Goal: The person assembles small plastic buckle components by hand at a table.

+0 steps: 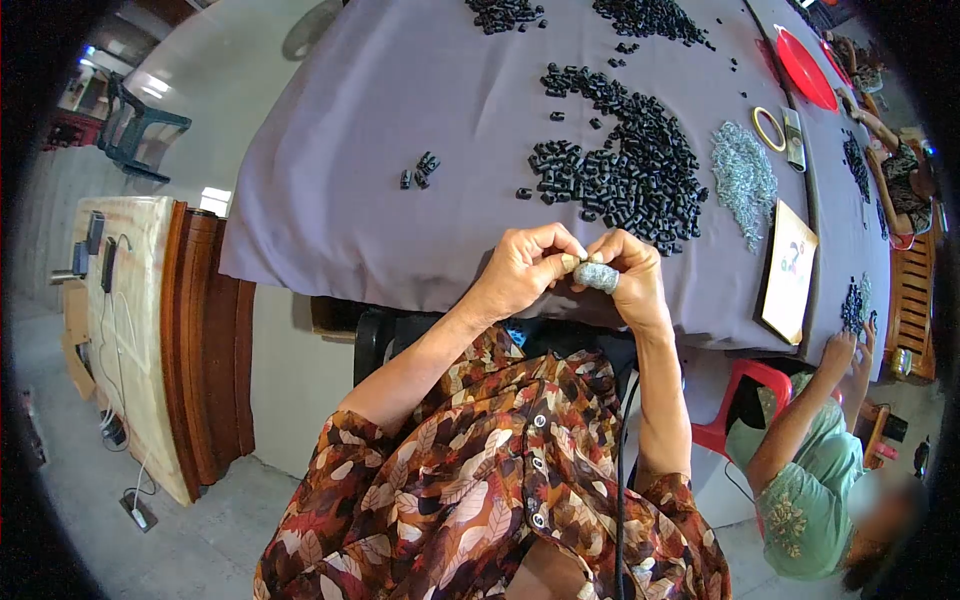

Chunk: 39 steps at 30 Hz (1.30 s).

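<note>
My left hand (525, 268) and my right hand (630, 272) meet just above the near edge of the cloth-covered table (390, 90). Both are closed in a pinch, fingertips against fingertips. Whatever lies between them is too small and too covered to name. Grey wrapping (597, 278) goes round the thumb of my right hand. Just beyond my hands spreads a large pile of small black plastic pieces (620, 170). A few more black pieces (422, 172) lie apart on the left. To the right of the large pile is a heap of small clear or silvery parts (742, 180).
Right of the heap are a tape roll (769, 129), a box (792, 138) and a board (790, 270). A red tray (806, 68) lies farther off. At the right, a person in green (815, 450) handles similar pieces. A wooden cabinet (200, 350) stands left.
</note>
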Motion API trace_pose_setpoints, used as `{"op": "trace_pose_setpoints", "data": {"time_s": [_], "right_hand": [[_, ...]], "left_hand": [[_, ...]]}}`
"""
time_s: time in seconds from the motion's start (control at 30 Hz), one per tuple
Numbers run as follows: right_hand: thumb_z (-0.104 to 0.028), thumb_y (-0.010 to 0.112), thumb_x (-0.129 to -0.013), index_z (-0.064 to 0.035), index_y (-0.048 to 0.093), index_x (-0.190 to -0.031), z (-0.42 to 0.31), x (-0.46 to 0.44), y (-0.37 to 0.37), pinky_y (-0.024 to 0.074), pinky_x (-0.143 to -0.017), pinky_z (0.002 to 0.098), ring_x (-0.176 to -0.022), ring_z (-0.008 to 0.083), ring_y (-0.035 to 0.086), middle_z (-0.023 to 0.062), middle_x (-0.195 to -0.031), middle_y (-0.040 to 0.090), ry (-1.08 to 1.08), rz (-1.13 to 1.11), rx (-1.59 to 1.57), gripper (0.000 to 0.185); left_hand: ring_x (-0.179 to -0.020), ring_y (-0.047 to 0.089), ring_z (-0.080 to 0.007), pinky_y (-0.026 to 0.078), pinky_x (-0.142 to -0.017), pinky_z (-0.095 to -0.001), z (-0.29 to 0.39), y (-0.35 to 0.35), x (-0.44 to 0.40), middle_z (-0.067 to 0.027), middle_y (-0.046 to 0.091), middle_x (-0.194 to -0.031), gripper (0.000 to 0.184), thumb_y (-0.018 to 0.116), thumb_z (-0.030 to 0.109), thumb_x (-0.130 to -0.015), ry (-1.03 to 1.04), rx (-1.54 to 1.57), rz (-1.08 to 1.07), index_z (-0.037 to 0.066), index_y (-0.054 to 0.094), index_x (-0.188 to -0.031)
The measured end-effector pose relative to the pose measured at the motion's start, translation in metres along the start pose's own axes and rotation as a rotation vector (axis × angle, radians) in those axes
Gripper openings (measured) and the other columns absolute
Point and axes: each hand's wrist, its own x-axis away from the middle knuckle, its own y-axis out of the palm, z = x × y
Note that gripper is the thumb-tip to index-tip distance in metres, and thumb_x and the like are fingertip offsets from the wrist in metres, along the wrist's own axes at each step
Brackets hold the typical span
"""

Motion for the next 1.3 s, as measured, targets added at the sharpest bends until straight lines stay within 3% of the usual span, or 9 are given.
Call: {"op": "trace_pose_setpoints", "data": {"time_s": [0.17, 0.27, 0.4, 0.57, 0.67, 0.8, 0.97, 1.13, 1.3], "right_hand": [[-0.002, 0.071, -0.073, -0.0038, 0.053, -0.071, 0.008, 0.002, -0.002, 0.0492, -0.054, 0.0232, -0.064, 0.0098, 0.059, 0.0032, -0.071, 0.06, -0.06, 0.031, 0.253, 0.018], [-0.004, 0.072, -0.074, -0.0044, 0.053, -0.071, -0.002, 0.002, 0.006, 0.0487, -0.052, 0.0224, -0.061, 0.009, 0.059, 0.0029, -0.071, 0.06, 0.044, 0.079, 0.11, 0.019], [-0.006, 0.07, -0.077, -0.0052, 0.049, -0.081, -0.006, 0.0, 0.0, 0.0486, -0.052, 0.0227, -0.062, 0.0089, 0.059, 0.0021, -0.071, 0.059, 0.126, -0.021, 0.04, 0.021], [-0.004, 0.065, -0.08, -0.0023, 0.056, -0.105, -0.009, 0.001, 0.01, 0.05, -0.058, 0.0235, -0.066, 0.0116, 0.061, 0.0025, -0.074, 0.059, 0.025, -0.054, 0.014, 0.027], [-0.003, 0.065, -0.079, -0.0019, 0.059, -0.102, -0.01, 0.003, 0.013, 0.0501, -0.059, 0.023, -0.068, 0.0126, 0.061, 0.0025, -0.075, 0.056, 0.099, -0.038, 0.098, 0.024], [0.0, 0.064, -0.079, 0.0001, 0.06, -0.095, -0.003, 0.004, 0.017, 0.0496, -0.059, 0.0221, -0.065, 0.0106, 0.059, 0.0003, -0.07, 0.053, -0.024, 0.022, 0.23, 0.017], [-0.001, 0.065, -0.074, -0.0057, 0.062, -0.087, -0.001, 0.005, 0.019, 0.0382, -0.052, 0.0236, -0.057, 0.0082, 0.046, 0.0004, -0.066, 0.05, -0.24, 0.118, 0.591, 0.013], [-0.003, 0.066, -0.074, -0.0043, 0.061, -0.084, -0.006, 0.004, 0.026, 0.04, -0.054, 0.0251, -0.059, 0.0114, 0.047, 0.0025, -0.067, 0.051, -0.313, 0.126, 0.648, 0.011], [-0.002, 0.068, -0.075, -0.0057, 0.054, -0.113, 0.006, 0.008, 0.03, 0.0359, -0.055, 0.0207, -0.061, 0.0066, 0.043, -0.0034, -0.068, 0.046, -0.189, 0.09, 0.305, 0.041]], "left_hand": [[-0.061, 0.046, -0.001, 0.037, -0.052, -0.017, 0.009, 0.003, 0.001, 0.0029, 0.057, -0.072, 0.006, 0.056, -0.001, -0.083, -0.013, -0.113, -0.001, 0.0, 0.062, -0.082], [-0.061, 0.046, -0.0011, 0.037, -0.052, -0.0169, 0.008, 0.002, 0.0, 0.0029, 0.057, -0.072, 0.006, 0.056, -0.001, -0.083, -0.03, -0.078, -0.003, 0.0, 0.062, -0.081], [-0.063, 0.052, -0.0038, 0.041, -0.053, -0.0178, 0.002, -0.005, -0.001, -0.0001, 0.059, -0.076, 0.006, 0.057, 0.001, -0.084, -0.086, 0.066, -0.066, 0.001, 0.059, -0.089], [-0.067, 0.057, -0.0092, 0.046, -0.053, -0.0199, 0.004, -0.006, -0.006, -0.0075, 0.061, -0.083, 0.02, 0.058, 0.004, -0.085, -0.096, 0.242, -0.064, 0.005, 0.043, -0.099], [-0.063, 0.055, -0.0086, 0.043, -0.05, -0.0199, 0.001, -0.006, -0.008, -0.0075, 0.061, -0.08, 0.019, 0.055, 0.004, -0.086, -0.11, 0.25, -0.052, 0.005, 0.04, -0.097], [-0.061, 0.053, -0.0062, 0.042, -0.049, -0.0194, 0.006, -0.008, -0.007, -0.0043, 0.059, -0.079, 0.016, 0.055, 0.008, -0.088, -0.147, 0.184, -0.066, 0.005, 0.043, -0.098], [-0.063, 0.051, -0.0053, 0.042, -0.052, -0.0184, 0.004, -0.01, -0.01, -0.0016, 0.058, -0.081, 0.019, 0.057, 0.014, -0.089, -0.19, 0.195, -0.12, 0.004, 0.049, -0.102], [-0.066, 0.053, -0.0063, 0.042, -0.054, -0.0182, 0.007, -0.015, -0.012, -0.0031, 0.06, -0.082, 0.019, 0.061, 0.011, -0.085, -0.259, 0.35, -0.15, 0.003, 0.052, -0.1], [-0.064, 0.054, -0.0054, 0.041, -0.053, -0.0165, 0.011, -0.017, -0.002, -0.0028, 0.061, -0.079, 0.011, 0.062, 0.005, -0.082, -0.24, 0.246, 0.021, 0.002, 0.059, -0.093]]}}
